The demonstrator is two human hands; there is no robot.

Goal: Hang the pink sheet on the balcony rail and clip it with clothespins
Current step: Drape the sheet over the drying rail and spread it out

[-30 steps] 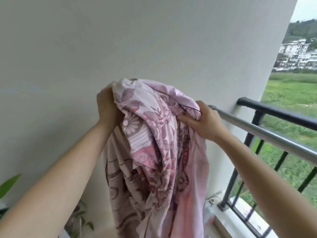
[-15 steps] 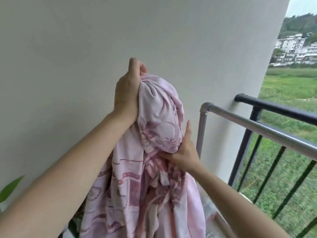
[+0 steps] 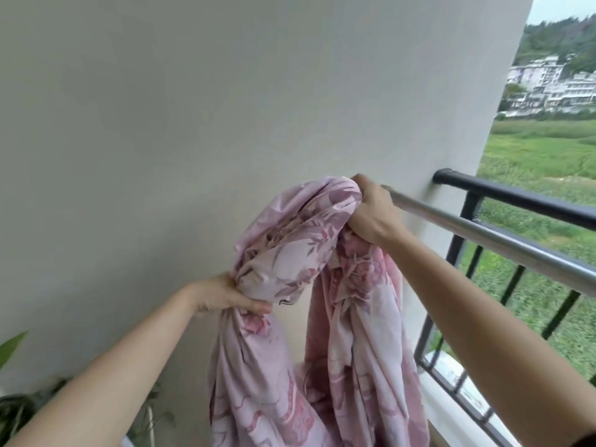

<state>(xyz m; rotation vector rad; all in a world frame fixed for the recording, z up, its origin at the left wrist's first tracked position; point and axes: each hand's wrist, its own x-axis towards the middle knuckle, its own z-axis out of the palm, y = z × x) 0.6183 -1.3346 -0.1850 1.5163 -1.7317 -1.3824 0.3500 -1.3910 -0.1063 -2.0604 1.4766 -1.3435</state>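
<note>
The pink sheet (image 3: 309, 259), printed with darker pink flowers, hangs bunched in front of a pale wall. My right hand (image 3: 371, 214) grips its top fold at the near end of the silver rail (image 3: 503, 240). My left hand (image 3: 225, 295) is lower and to the left, closed around a gathered part of the sheet. Between the hands the cloth arches; below them it falls in two long folds out of the frame. No clothespins are in view.
A black balcony railing (image 3: 522, 198) with vertical bars runs just beyond the silver rail, fixed to the wall at its left end. Potted plant leaves (image 3: 19, 401) sit at the lower left. Outside lie green fields and distant white buildings.
My right hand has risen from the sheet's middle to the end of the silver rail, carrying a fold. My left hand has dropped from the top to a lower grip.
</note>
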